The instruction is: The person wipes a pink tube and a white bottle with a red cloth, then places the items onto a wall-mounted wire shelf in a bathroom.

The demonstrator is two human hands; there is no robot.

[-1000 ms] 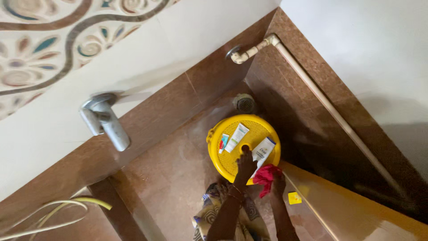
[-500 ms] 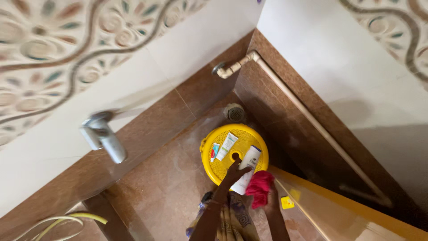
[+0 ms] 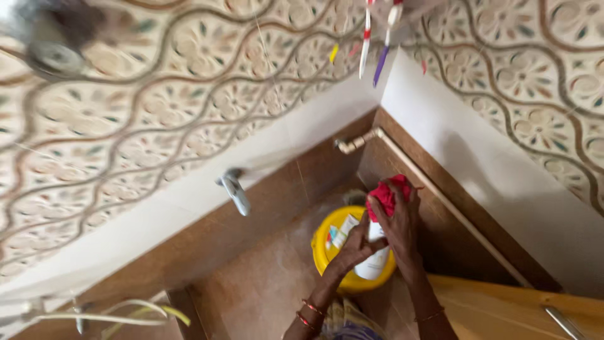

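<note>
My left hand [image 3: 355, 247] grips a white bottle [image 3: 372, 264] and holds it above a yellow round lid [image 3: 324, 252]. My right hand [image 3: 402, 223] clutches a red cloth [image 3: 387, 192] pressed against the bottle's top end. A white tube with a blue and green end [image 3: 341, 233] lies on the lid, partly hidden by my left hand. Bangles show on both wrists.
A metal tap [image 3: 234, 189] sticks out of the brown tiled wall on the left. A pipe [image 3: 358, 141] runs along the corner. Toothbrushes [image 3: 377, 38] hang at the top. A wooden panel [image 3: 503, 308] lies bottom right, a pale hose [image 3: 126, 311] bottom left.
The view has tilted upward to show more patterned wall. My left hand has lifted the white bottle off the yellow lid, and my right hand has risen with the red cloth.
</note>
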